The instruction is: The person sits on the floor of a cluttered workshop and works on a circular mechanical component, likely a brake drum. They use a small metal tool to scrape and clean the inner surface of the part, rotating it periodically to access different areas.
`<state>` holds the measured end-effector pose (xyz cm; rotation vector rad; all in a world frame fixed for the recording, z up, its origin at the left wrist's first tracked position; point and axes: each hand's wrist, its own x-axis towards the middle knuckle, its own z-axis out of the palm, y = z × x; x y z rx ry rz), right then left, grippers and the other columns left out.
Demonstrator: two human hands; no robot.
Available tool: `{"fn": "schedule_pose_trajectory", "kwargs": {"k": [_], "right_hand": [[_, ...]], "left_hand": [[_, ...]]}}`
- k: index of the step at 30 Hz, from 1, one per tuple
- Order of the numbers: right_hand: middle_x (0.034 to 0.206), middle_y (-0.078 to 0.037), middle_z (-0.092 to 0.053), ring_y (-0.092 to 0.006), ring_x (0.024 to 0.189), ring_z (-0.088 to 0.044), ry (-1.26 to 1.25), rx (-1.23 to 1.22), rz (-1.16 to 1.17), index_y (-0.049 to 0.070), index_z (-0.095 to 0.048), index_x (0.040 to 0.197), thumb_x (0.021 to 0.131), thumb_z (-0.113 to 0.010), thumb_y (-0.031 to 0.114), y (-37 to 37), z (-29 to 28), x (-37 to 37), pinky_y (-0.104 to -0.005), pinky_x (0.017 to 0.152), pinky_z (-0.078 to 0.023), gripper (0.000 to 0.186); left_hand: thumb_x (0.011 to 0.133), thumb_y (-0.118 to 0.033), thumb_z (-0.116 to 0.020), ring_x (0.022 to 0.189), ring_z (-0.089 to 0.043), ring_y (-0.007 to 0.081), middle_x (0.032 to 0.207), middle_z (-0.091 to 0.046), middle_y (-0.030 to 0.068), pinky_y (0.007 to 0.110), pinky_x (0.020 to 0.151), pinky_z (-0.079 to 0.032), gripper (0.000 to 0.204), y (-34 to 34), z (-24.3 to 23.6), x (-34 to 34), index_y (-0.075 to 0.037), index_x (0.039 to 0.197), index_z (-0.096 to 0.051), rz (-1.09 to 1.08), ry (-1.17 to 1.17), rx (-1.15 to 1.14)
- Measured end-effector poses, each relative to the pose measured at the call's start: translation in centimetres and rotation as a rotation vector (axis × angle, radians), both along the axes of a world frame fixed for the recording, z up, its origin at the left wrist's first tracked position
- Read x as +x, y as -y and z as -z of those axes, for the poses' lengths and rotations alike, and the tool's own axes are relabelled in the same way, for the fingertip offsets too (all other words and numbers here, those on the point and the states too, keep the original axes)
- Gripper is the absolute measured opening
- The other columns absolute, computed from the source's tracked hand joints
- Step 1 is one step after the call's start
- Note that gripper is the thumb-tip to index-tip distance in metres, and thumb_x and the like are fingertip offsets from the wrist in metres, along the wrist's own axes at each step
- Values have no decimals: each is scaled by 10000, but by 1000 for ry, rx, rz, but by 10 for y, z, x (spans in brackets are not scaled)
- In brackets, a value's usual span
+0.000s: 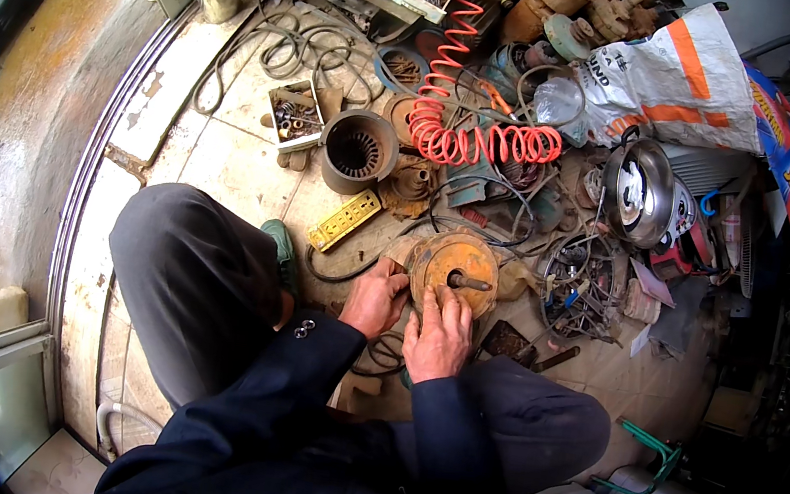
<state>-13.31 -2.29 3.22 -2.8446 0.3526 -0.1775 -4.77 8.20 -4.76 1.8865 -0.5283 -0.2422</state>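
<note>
Beyond the fingers, leftward, a white box point(300, 144) holds small metal parts; past it, a blue-rimmed bowl point(377, 71) contains rusty bits, perhaps screws, too small to be sure. A steel pan point(659, 198) sits well to their right. The left hand point(376, 298) curls its fingers at the left edge of an orange metal housing point(436, 258); I cannot tell whether they pinch it. The right hand point(440, 336) lays slightly spread fingers on its face, below the shaft point(476, 284). Pale floor tiles point(236, 159) lie beneath.
</note>
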Motion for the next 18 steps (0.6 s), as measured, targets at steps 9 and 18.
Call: {"fn": "schedule_pose_trajectory", "kwargs": {"k": [9, 18], "right_hand": [[1340, -174, -560, -385, 1221, -506, -1, 5, -3, 0, -635, 1265, 830, -708, 154, -1, -1, 1, -467, 1038, -438, 468], [1326, -158, -576, -374, 1203, -526, 22, -17, 6, 9, -651, 1244, 819, -714, 147, 0, 1, 2, -461, 1026, -450, 451]], "left_hand": [[801, -69, -743, 806, -640, 404, 930, -607, 183, 449, 702, -525, 136, -3, -9, 3, -20, 915, -686, -14, -60, 68], [795, -67, -734, 795, -640, 396, 892, -599, 169, 451, 689, -524, 118, -2, -13, 4, -29, 893, -680, -19, -64, 56]]}}
